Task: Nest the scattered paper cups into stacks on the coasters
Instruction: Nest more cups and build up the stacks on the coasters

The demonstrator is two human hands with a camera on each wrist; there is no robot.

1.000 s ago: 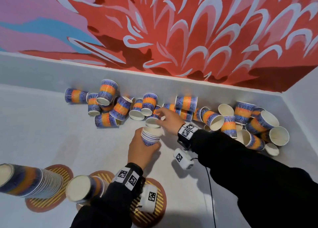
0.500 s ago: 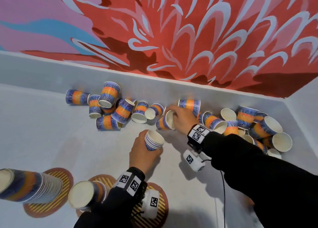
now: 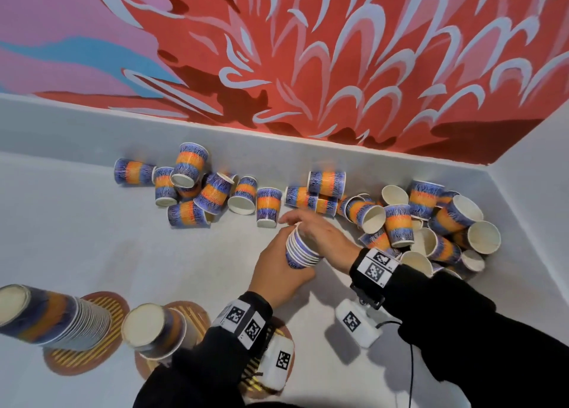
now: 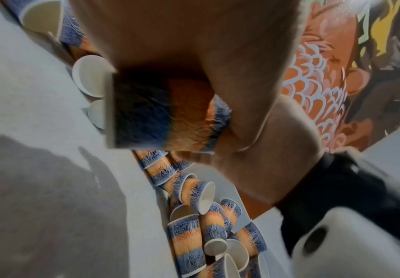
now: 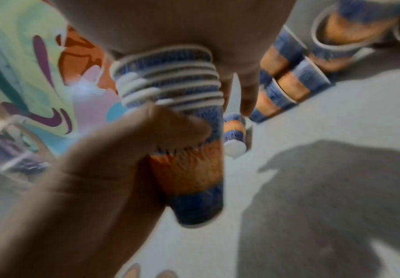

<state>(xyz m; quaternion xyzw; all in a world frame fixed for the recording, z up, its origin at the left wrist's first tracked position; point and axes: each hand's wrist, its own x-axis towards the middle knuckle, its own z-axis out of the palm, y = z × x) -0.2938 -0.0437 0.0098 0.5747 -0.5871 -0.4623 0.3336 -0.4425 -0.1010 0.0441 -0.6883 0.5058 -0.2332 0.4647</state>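
My left hand (image 3: 277,272) grips a short nested stack of blue-and-orange paper cups (image 3: 300,252) just above the table, mouths up. My right hand (image 3: 320,235) lies over the stack's top with its fingers stretched out, pressing down. In the right wrist view the stack (image 5: 170,112) shows several white rims, with the left thumb (image 5: 151,143) wrapped across it. The left wrist view shows the stack's base (image 4: 146,116) in my palm. Several loose cups (image 3: 197,198) lie along the back wall, and more (image 3: 431,219) are piled in the right corner.
A tall leaning stack (image 3: 52,318) stands on the left striped coaster (image 3: 104,303). A shorter stack (image 3: 154,327) stands on the middle coaster (image 3: 192,312). My left wrist covers most of a third coaster (image 3: 288,333). A raised grey wall (image 3: 92,130) borders the table at the back and right.
My right hand took a cup from the pile by the wall, carried it back and set it into the stack in my left hand. It now covers the stack's top.
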